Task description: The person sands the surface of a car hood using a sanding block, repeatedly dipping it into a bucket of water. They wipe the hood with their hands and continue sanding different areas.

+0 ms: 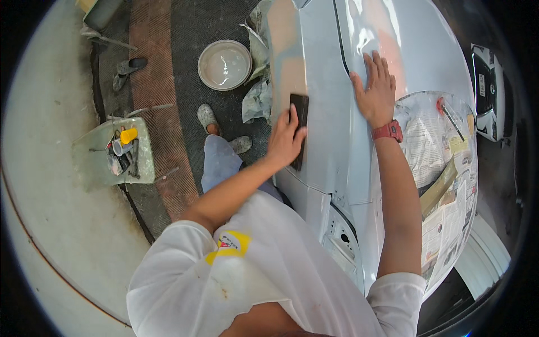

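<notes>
My left hand (285, 140) is wrapped over a long dark sanding block (302, 106), which lies flat against the side of a pale grey car panel (324, 151). The block's face against the panel is hidden. Further right, my right hand (377, 92) rests palm down on the car's upper panel (418, 62), fingers stretched out and holding nothing. A red watch is on that wrist. Patches of beige filler (295, 64) and pinkish primer show near both hands.
Newspaper (426, 146) covers the glass on the right, with a red-handled tool (449, 118) on it. A round basin of liquid (224, 64) stands on the floor, near crumpled sheeting (257, 101). Left are a tray of tools and cups (147, 154) and grey clogs (128, 70). Another car (489, 92) stands far right.
</notes>
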The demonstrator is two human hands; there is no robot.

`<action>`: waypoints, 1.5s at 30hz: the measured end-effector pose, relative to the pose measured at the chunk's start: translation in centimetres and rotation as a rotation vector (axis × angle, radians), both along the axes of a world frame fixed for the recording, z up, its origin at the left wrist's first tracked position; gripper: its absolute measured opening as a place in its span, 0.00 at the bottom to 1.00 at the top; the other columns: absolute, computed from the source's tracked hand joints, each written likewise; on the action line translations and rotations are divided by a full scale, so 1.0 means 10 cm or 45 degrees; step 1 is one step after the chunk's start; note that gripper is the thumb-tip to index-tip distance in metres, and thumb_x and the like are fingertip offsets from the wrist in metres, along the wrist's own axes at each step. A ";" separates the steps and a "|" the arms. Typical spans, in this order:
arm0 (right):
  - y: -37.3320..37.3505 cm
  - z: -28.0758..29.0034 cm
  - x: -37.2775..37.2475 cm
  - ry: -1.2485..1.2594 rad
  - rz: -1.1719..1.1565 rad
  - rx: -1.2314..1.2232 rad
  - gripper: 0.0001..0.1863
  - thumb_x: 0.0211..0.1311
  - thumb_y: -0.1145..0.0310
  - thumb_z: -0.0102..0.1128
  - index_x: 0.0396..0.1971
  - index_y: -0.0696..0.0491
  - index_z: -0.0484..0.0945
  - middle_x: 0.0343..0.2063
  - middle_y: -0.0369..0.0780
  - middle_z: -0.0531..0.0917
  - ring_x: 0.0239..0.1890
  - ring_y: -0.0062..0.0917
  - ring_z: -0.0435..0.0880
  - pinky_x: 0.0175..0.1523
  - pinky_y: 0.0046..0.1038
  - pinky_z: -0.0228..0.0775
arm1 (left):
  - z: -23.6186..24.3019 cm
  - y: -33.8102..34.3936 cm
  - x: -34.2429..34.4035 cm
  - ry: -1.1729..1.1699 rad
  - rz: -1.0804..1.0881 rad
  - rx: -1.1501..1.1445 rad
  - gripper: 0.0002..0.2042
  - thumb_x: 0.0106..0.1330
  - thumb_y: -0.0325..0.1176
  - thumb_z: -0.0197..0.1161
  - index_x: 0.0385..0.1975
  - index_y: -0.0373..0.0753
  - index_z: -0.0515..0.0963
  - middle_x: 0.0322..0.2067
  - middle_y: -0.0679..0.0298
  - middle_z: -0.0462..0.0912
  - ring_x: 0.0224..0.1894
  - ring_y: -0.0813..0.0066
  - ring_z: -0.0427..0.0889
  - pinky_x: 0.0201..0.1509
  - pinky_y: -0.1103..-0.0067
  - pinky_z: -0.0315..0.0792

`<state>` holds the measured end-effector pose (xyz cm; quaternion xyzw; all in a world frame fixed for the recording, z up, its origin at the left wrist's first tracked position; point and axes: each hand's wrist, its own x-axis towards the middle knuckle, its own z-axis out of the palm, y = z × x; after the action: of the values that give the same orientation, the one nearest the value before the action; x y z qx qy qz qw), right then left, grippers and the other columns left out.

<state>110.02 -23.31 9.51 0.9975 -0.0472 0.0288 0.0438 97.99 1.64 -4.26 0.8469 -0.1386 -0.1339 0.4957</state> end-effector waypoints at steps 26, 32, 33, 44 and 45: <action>0.00 -0.03 0.03 0.008 0.014 -0.050 0.35 0.75 0.40 0.49 0.75 0.43 0.65 0.79 0.37 0.61 0.81 0.36 0.55 0.80 0.53 0.48 | -0.27 0.17 -0.46 -0.043 0.008 -0.062 0.38 0.72 0.32 0.63 0.80 0.39 0.53 0.69 0.36 0.64 0.67 0.32 0.69 0.72 0.55 0.66; 0.02 -0.05 0.08 -0.011 0.034 -0.028 0.35 0.75 0.40 0.50 0.75 0.42 0.66 0.79 0.37 0.61 0.81 0.36 0.55 0.80 0.53 0.48 | -0.67 0.15 0.64 -0.079 0.169 -0.021 0.37 0.73 0.30 0.61 0.80 0.40 0.54 0.70 0.39 0.65 0.66 0.35 0.71 0.70 0.57 0.68; 0.03 -0.03 0.07 -0.008 0.037 -0.021 0.35 0.75 0.40 0.50 0.75 0.42 0.66 0.79 0.37 0.61 0.81 0.36 0.56 0.80 0.53 0.48 | -0.65 0.15 0.61 -0.087 0.165 -0.003 0.37 0.73 0.30 0.60 0.80 0.40 0.53 0.70 0.39 0.65 0.66 0.35 0.71 0.70 0.57 0.68; 0.06 -0.01 0.06 0.000 0.029 -0.004 0.34 0.75 0.41 0.51 0.74 0.43 0.66 0.78 0.38 0.61 0.81 0.38 0.55 0.80 0.55 0.49 | -0.65 0.15 0.39 -0.047 0.184 -0.015 0.39 0.72 0.29 0.61 0.81 0.43 0.49 0.70 0.40 0.66 0.64 0.34 0.71 0.68 0.56 0.70; 0.06 0.00 0.06 0.001 0.028 -0.007 0.34 0.75 0.42 0.51 0.74 0.43 0.66 0.78 0.38 0.61 0.81 0.38 0.55 0.80 0.54 0.48 | -0.71 0.17 0.69 -0.107 0.192 0.030 0.38 0.73 0.30 0.60 0.81 0.43 0.50 0.69 0.40 0.67 0.64 0.33 0.71 0.68 0.57 0.70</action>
<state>110.67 -22.67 9.46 0.9979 -0.0361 0.0289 0.0463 104.91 3.34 -11.33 0.8655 -0.0936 -0.0623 0.4881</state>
